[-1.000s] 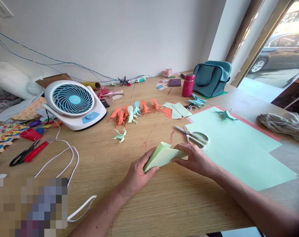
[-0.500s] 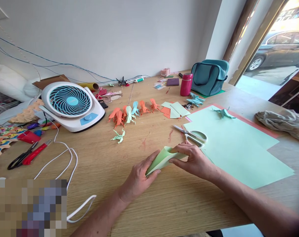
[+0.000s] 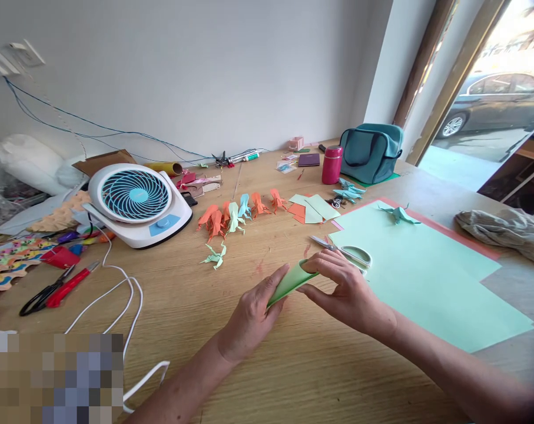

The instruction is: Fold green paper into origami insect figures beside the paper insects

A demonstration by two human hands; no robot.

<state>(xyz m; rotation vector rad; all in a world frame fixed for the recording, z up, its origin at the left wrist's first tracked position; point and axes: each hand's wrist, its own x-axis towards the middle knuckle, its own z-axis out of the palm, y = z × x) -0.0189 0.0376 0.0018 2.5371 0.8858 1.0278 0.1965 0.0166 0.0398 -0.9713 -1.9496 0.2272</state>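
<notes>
A light green sheet of paper point(image 3: 289, 282), bent over into a curved fold, is held above the table in front of me. My left hand point(image 3: 258, 309) pinches its lower left end, thumb on top and fingers underneath. At the upper right end, my right hand point(image 3: 341, 288) has its fingertips on the paper, with the thumb near the lower edge. Scissors with pale handles point(image 3: 355, 257) lie just beyond the right hand, which partly covers them. Large light green sheets point(image 3: 430, 288) lie to the right, a folded green paper figure point(image 3: 401, 215) on top.
Several orange, blue and green folded paper figures point(image 3: 234, 218) stand beyond my hands. Small cut papers point(image 3: 322, 208), a pink flask point(image 3: 332, 165) and a teal bag point(image 3: 370, 154) are farther back. On the left are a white fan point(image 3: 138, 203), its cord point(image 3: 128, 277) and red-handled pliers point(image 3: 70, 288).
The green paper has gone from a wide, open bend to a narrower curve. My right hand's fingers have shifted along its end. The camera view has tilted up slightly.
</notes>
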